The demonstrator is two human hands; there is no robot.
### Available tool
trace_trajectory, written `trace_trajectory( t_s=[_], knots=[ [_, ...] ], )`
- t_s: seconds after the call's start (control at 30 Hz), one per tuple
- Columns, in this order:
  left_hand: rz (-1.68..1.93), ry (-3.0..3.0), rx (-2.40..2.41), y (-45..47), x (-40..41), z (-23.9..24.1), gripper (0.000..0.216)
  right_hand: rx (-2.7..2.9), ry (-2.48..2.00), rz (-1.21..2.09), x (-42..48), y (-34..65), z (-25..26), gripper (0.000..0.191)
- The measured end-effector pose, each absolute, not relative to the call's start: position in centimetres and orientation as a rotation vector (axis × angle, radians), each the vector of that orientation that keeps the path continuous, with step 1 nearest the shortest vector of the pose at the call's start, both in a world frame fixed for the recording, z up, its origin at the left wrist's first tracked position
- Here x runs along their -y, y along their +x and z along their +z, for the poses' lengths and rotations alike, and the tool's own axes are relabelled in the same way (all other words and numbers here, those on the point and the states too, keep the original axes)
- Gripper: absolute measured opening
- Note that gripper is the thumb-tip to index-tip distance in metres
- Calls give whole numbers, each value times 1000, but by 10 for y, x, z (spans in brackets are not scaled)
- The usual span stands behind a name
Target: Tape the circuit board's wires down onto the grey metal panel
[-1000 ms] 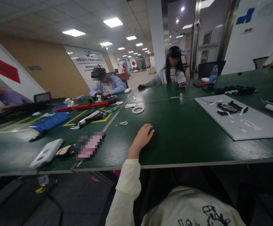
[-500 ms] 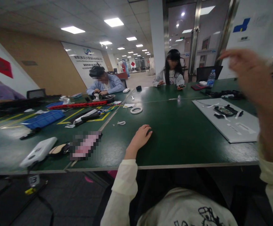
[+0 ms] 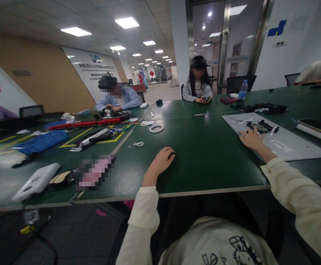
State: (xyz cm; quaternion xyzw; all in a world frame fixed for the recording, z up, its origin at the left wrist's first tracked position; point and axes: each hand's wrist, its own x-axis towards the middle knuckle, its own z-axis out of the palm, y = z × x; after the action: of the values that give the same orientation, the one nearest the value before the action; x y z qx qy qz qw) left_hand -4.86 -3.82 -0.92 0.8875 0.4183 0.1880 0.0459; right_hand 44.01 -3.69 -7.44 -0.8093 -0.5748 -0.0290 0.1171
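Right hand (image 3: 252,139): down from upper right to grey board (image 3: 309,150), right of frame; my fingers apart by black device (image 3: 267,127) on it, contact unclear.
Left hand (image 3: 161,161): still on green table (image 3: 204,158), mid-frame; I can't tell its grip.
Wall sign (image 3: 94,70): upper left, characters too blurred to read.

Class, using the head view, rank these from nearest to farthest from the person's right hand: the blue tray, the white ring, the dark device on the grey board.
From the right hand:
1. Dark device: on the grey board, right by the fingertips.
2. White ring: to the left, mid-table.
3. Blue tray: far left.
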Motion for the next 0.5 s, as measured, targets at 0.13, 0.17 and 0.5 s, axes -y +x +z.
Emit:
trace_trajectory(
  t_s=[0.13, 0.17, 0.5],
  knots=[
    [562, 2698, -1292, -50, 39, -9, 29, 1582, -2391, -26, 33, 441, -73, 52],
    [564, 2699, -1292, -50, 40, -8, 29, 1564, -2392, -13, 32, 442, -73, 53],
    [566, 2689, -1293, -50, 43, -8, 28, 1469, -2445, 89, 25, 456, -82, 52]
  ],
)
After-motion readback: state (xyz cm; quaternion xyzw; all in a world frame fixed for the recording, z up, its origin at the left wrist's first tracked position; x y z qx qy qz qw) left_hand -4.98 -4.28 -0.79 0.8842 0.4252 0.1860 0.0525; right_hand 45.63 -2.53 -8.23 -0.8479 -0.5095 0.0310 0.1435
